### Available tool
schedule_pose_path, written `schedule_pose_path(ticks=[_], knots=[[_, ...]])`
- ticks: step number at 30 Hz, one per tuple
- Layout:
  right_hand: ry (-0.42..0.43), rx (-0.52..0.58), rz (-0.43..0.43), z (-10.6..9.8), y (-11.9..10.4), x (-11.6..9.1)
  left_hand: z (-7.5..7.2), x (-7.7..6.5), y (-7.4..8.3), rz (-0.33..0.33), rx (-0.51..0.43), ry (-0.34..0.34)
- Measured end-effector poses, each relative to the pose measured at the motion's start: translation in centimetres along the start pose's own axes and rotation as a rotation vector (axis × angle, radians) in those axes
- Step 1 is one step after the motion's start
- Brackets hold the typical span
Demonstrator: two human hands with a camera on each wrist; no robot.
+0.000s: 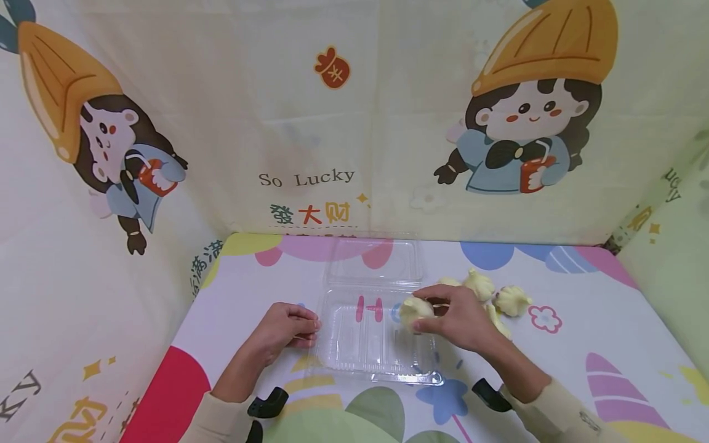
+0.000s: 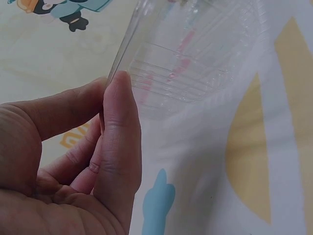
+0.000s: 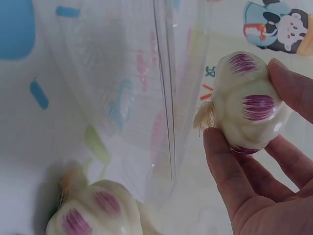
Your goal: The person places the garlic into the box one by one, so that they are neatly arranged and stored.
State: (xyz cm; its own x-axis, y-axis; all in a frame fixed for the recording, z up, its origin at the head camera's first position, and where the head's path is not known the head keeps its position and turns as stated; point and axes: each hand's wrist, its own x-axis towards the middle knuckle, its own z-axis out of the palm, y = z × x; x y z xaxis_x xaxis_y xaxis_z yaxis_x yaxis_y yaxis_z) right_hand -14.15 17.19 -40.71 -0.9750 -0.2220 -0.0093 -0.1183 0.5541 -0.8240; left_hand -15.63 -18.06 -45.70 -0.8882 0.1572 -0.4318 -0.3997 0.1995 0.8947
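A clear plastic clamshell box (image 1: 344, 354) lies opened on the table, its lid (image 1: 399, 261) folded back toward the far wall. My left hand (image 1: 285, 330) pinches the box's left edge between thumb and fingers; the left wrist view shows that thin rim (image 2: 122, 49) in the grip. Over the right part of the box, my right hand (image 1: 462, 317) holds a white garlic bulb (image 1: 411, 314) by its sides. Purple streaks and a tuft of dry roots mark this bulb in the right wrist view. Beyond the right hand lie several more garlic bulbs (image 1: 512, 300), some partly hidden by it.
A printed cloth with colourful shapes covers the table (image 1: 554, 381). Cream curtains (image 1: 232, 141) with cartoon figures hang at the back and both sides. Another garlic bulb (image 3: 100, 210) rests close to the box in the right wrist view.
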Motion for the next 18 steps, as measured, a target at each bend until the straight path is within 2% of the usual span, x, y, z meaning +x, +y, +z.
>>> schedule_pose_path(ticks=[18], knots=[[-0.036, 0.026, 0.011, 1.08, -0.76, 0.93, 0.01, 0.04, -0.01, -0.005, 0.004, 0.005]])
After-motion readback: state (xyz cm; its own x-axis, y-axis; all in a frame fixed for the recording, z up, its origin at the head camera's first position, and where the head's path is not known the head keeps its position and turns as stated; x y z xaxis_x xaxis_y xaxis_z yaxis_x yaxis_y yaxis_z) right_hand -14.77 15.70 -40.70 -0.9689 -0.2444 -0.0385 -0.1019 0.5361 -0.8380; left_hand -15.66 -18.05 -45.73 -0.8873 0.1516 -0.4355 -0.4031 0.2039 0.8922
